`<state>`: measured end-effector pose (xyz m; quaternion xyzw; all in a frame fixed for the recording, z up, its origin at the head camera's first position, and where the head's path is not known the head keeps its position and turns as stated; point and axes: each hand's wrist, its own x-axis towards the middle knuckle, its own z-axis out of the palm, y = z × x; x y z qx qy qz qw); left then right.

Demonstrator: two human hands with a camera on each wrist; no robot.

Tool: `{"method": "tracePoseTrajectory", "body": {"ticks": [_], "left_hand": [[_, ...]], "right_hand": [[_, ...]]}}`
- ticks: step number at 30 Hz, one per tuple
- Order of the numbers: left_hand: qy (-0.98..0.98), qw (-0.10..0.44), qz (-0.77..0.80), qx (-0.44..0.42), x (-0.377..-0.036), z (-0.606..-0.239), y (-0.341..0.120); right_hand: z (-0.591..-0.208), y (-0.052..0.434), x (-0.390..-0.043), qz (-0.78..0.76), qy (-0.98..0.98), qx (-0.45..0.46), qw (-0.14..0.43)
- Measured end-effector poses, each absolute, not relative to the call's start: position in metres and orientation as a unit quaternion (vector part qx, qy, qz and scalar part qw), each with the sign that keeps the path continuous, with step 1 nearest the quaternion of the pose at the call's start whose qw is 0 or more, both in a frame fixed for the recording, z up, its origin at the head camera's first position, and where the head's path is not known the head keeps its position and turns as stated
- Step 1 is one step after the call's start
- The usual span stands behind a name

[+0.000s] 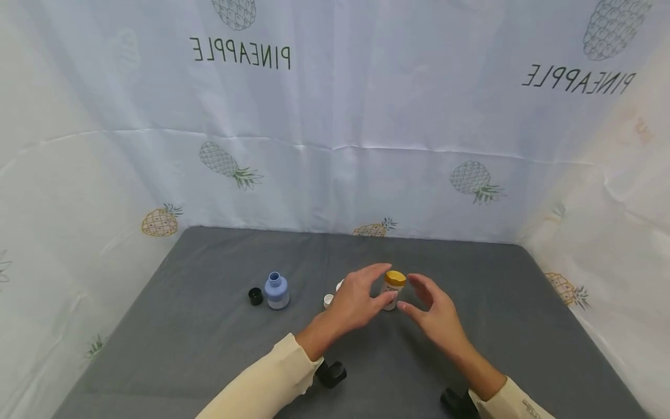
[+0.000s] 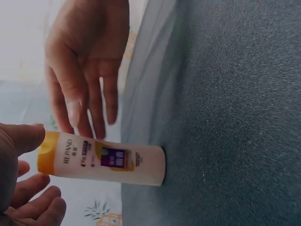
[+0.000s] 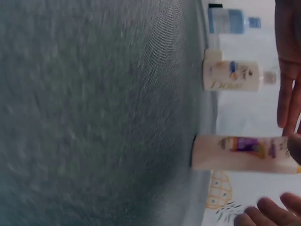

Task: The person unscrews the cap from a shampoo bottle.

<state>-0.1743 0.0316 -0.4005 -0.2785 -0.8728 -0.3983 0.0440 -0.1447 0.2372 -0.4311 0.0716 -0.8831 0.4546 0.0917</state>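
Note:
A white shampoo bottle with a yellow cap stands upright on the grey cloth, between my two hands. My left hand is spread beside it, its thumb overlapping the bottle's side and its index finger near the cap. In the left wrist view the left thumb and fingers lie on either side of the cap. My right hand is on the bottle's other side, thumb and fingers spread apart. The bottle's printed label shows in the right wrist view.
Left of the hands, an uncapped blue bottle stands beside a black cap. An uncapped white Dove bottle, mostly hidden by my left hand in the head view, has a white cap by it. A pineapple-print curtain surrounds the table.

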Motion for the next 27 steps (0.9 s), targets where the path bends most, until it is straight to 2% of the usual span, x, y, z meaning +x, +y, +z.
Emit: {"method": "tracePoseTrajectory", "body": {"ticks": [2,5,9,15,21,27], "left_hand": [[-0.871,0.045,-0.398,-0.285,-0.178,-0.403,0.035],[-0.868,0.055,-0.397,-0.294,-0.182,-0.406,0.039],[-0.865,0.076,-0.4,-0.293,-0.185,-0.408,0.043],[-0.858,0.089,-0.41,-0.295,-0.187,-0.408,0.05],[-0.847,0.081,-0.435,-0.295,-0.19,-0.405,0.05],[-0.833,0.05,-0.458,-0.306,-0.192,-0.397,0.043]], "right_hand": [[-0.434,0.238,-0.151,0.469,-0.878,0.076,0.062],[-0.44,0.236,-0.159,0.478,-0.871,0.103,0.047],[-0.445,0.23,-0.166,0.48,-0.866,0.129,0.059],[-0.449,0.223,-0.172,0.478,-0.869,0.106,0.073],[-0.45,0.22,-0.171,0.469,-0.871,0.115,0.087],[-0.44,0.218,-0.166,0.451,-0.881,0.107,0.094]]}}
